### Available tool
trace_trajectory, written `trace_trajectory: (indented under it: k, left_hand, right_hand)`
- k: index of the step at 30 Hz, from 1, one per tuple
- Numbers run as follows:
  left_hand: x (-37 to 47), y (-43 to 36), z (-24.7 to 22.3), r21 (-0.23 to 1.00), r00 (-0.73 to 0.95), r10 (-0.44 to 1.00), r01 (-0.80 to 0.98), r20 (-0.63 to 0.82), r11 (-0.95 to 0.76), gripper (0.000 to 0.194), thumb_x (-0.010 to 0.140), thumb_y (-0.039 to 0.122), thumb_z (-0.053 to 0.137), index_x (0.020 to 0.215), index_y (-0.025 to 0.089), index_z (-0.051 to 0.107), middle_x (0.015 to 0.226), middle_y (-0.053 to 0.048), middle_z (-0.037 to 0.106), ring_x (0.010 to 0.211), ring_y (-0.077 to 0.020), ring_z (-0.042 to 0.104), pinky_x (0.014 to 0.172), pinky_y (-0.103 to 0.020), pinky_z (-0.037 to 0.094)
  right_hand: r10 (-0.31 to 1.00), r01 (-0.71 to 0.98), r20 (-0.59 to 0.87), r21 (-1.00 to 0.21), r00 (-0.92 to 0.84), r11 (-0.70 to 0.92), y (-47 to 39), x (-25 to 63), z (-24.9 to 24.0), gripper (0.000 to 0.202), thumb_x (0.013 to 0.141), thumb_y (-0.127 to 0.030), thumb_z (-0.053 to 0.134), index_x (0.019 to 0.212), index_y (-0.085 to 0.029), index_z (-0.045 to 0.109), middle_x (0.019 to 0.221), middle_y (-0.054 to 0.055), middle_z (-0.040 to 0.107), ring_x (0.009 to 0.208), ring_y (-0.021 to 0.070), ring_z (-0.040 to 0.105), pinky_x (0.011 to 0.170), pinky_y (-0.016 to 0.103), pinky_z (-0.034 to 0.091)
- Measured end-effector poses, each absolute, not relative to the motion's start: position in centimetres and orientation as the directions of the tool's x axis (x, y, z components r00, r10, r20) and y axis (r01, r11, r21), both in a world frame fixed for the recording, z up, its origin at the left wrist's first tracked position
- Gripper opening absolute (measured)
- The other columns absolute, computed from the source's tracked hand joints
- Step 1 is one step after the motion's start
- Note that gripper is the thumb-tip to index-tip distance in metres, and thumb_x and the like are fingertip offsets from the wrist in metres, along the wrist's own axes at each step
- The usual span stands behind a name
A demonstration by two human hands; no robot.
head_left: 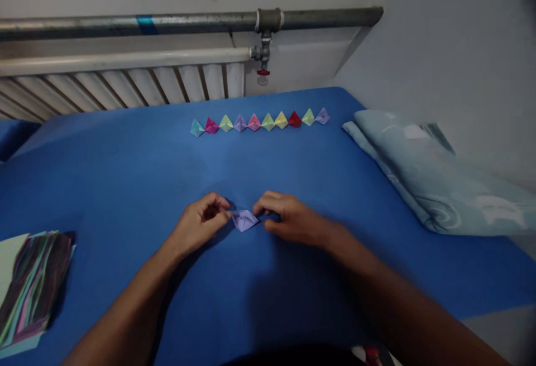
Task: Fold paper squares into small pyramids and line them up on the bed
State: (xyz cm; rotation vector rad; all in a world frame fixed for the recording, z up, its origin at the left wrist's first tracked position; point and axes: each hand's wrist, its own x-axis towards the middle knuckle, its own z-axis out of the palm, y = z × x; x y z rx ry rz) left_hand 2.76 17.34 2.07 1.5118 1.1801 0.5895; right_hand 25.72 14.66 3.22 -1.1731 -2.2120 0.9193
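Observation:
A small purple origami piece, diamond-shaped with pointed ends, lies between my hands on the blue surface. The thumb and forefinger of my left hand pinch its left tip. At its right end is my right hand, fingers curled and thumb apart from the forefinger. That forefinger is close to or touching the paper's upper right edge; exact contact is hard to make out. Farther back, a row of similar folded pieces in several colours stretches from left to right.
On the left sits a stack of coloured paper sheets. A folded pale blue-green cloth lies along the right side. Behind the blue surface are a white radiator, a metal pipe and a red-handled valve.

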Motion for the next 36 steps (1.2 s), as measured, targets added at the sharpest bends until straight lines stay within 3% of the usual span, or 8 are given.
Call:
trace_trajectory:
  k: [6,9,13,20,27,32,36]
  left_hand:
    - [2.8,17.6,1.7,0.934,0.401,0.89,0.35,-0.218,0.072,0.016,0.074,0.032,0.059,0.081,0.018,0.057,0.063,0.004,0.051,0.051,-0.0071,0.045,0.045,-0.019,0.038]
    - [2.8,17.8,1.5,0.942,0.388,0.89,0.315,-0.238,0.114,0.014,0.072,0.029,0.056,0.081,0.018,0.056,0.063,0.004,0.052,0.048,-0.0071,0.045,0.044,-0.02,0.038]
    - [2.7,17.8,1.6,0.935,0.413,0.88,0.344,-0.234,0.087,0.013,0.071,0.026,0.057,0.08,0.018,0.058,0.066,0.004,0.054,0.05,-0.0065,0.045,0.047,-0.02,0.038]
    - [2.8,17.6,1.9,0.913,0.496,0.852,0.404,-0.164,-0.059,0.015,0.072,0.026,0.058,0.083,0.016,0.061,0.069,0.002,0.057,0.059,-0.009,0.049,0.056,-0.022,0.04]
    - [3.3,17.1,1.7,0.827,0.483,0.873,0.517,-0.066,-0.223,0.009,0.073,0.024,0.058,0.08,0.019,0.061,0.07,0.003,0.056,0.058,-0.0089,0.048,0.055,-0.022,0.04]
    - [3.0,17.3,1.9,0.844,0.514,0.853,0.495,-0.094,-0.205,0.009,0.074,0.025,0.058,0.079,0.018,0.061,0.071,0.002,0.055,0.06,-0.0093,0.049,0.056,-0.022,0.04]
    - [2.7,17.6,1.9,0.871,0.536,0.84,0.449,-0.083,-0.2,0.021,0.073,0.023,0.061,0.093,0.019,0.062,0.08,0.001,0.056,0.062,-0.0092,0.05,0.057,-0.022,0.042]
  right_hand:
    - [0.86,0.543,0.195,-0.704,-0.472,0.458,14.2,24.2,2.9,0.019,0.077,-0.007,0.057,0.091,-0.019,0.062,0.092,0.003,0.059,0.088,0.0144,0.055,0.083,0.029,0.043]
    - [0.896,0.624,0.256,-0.647,-0.363,0.438,13.8,22.9,2.4,0.009,0.081,-0.012,0.058,0.086,-0.019,0.062,0.091,0.003,0.062,0.089,0.0153,0.055,0.084,0.032,0.039]
    - [0.92,0.732,0.231,-0.558,-0.315,0.391,13.5,21.8,1.9,0.002,0.083,-0.019,0.061,0.084,-0.019,0.063,0.088,0.002,0.064,0.085,0.0156,0.055,0.079,0.032,0.034]
    - [0.927,0.823,0.182,-0.426,-0.329,0.376,13.8,20.6,1.1,0.006,0.082,-0.018,0.06,0.081,-0.017,0.065,0.083,0.002,0.061,0.081,0.0163,0.053,0.077,0.032,0.029]
    - [0.915,0.843,0.212,-0.359,-0.344,0.4,13.9,20.2,0.4,0.01,0.084,-0.018,0.056,0.077,-0.016,0.063,0.078,0.002,0.059,0.078,0.0163,0.05,0.076,0.032,0.028]
    - [0.911,0.845,0.218,-0.347,-0.349,0.407,13.8,20.2,0.5,0.009,0.083,-0.019,0.057,0.077,-0.017,0.063,0.081,0.003,0.061,0.079,0.0169,0.05,0.077,0.033,0.027]
    - [0.916,0.841,0.208,-0.368,-0.342,0.397,13.8,20.3,0.7,0.007,0.083,-0.018,0.058,0.082,-0.017,0.065,0.083,0.003,0.062,0.081,0.0171,0.052,0.078,0.033,0.028]
